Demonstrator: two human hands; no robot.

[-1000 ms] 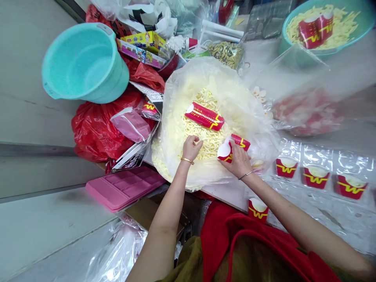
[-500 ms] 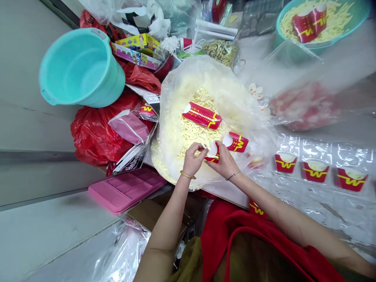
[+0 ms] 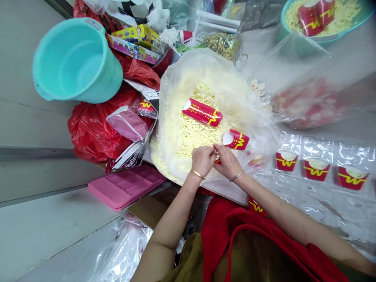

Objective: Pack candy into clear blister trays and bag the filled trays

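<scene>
My right hand (image 3: 228, 161) is closed around a small red fry carton (image 3: 218, 161), mostly covered by my fingers. Against the carton's opening, the fingers of my left hand (image 3: 202, 159) are pinched together; what they hold is hidden. A few pale bits show between the hands. Both hands are over the near side of a large clear plastic bag (image 3: 246, 90) full of pale, fry-shaped pieces (image 3: 196, 137). On these pieces lies a nested stack of red cartons (image 3: 202, 112) with a yellow zigzag. Another red carton (image 3: 239, 140) rests just beyond my right hand.
Left stand a turquoise bucket (image 3: 73, 62), red plastic bags (image 3: 94, 129) and a pink tray (image 3: 126, 188). At right are packed cartons in clear film (image 3: 315, 168) and a bag of reddish pieces (image 3: 308, 103). A turquoise basin (image 3: 283, 23) with fry-shaped pieces stands far right.
My left hand has moved right and closed in on the carton, and the pale strip at its fingertips is now hidden. The carton is more covered by my hands. The view has shifted slightly.
</scene>
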